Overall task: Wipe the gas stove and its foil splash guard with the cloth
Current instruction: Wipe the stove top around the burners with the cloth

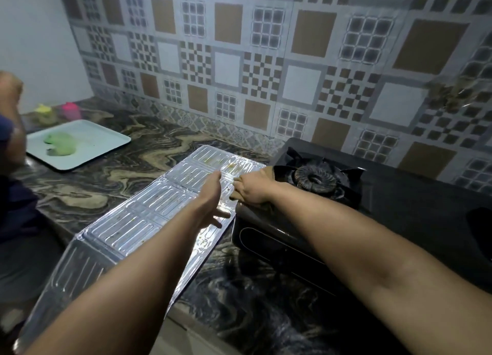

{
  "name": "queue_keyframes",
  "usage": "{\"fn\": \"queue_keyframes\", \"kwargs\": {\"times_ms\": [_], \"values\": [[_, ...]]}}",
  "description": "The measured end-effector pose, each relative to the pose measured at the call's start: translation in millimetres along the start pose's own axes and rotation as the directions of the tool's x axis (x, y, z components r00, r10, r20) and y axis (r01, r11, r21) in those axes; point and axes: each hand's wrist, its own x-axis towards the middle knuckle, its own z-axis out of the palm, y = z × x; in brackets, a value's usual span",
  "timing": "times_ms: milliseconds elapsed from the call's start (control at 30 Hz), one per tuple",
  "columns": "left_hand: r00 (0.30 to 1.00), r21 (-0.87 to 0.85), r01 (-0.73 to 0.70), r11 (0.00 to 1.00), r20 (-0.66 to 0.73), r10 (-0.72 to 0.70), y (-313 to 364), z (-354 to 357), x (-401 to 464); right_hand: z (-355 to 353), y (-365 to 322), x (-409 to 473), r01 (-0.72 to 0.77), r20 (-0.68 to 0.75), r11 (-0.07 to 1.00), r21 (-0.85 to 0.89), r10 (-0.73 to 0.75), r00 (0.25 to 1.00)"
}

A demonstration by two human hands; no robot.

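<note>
Left hand [213, 200] flat, fingers extended, steadying the foil splash guard [149, 211] beneath it. Right hand [251, 188] presses a brownish cloth [269, 171] at the gas stove [332, 195] edge. Risk: heavy pressure could crease the thin foil or slide it off the worktop [119, 168].

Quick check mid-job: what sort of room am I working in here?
Most likely a home kitchen: a black gas stove with its burner sits on a marbled stone counter, backed by a patterned tile wall.

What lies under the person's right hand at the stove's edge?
A brownish cloth peeks out beneath the right hand, against the gas stove and foil splash guard. Most of it is covered.
</note>
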Motion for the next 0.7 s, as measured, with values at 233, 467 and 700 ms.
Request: {"fn": "queue_keyframes", "kwargs": {"times_ms": [233,467,700], "values": [[0.98,0.239,-0.166,0.957,-0.07,0.188,9.1,14.9,5.9,-75.8,19.5,24.6,0.096,-0.054,0.944,0.315,-0.083,0.995],[1.0,0.366,0.019,0.93,-0.017,-0.014,14.7,16.8,14.5,-62.2,42.2,44.1,0.278,0.584,0.96,-0.04,-0.203,0.786],[0.996,0.513,0.081,0.855,-0.063,-0.057,13.7,21.0,37.3,-68.2,45.8,72.5,0.499,0.536,0.833,-0.237,-0.317,0.782]]}}
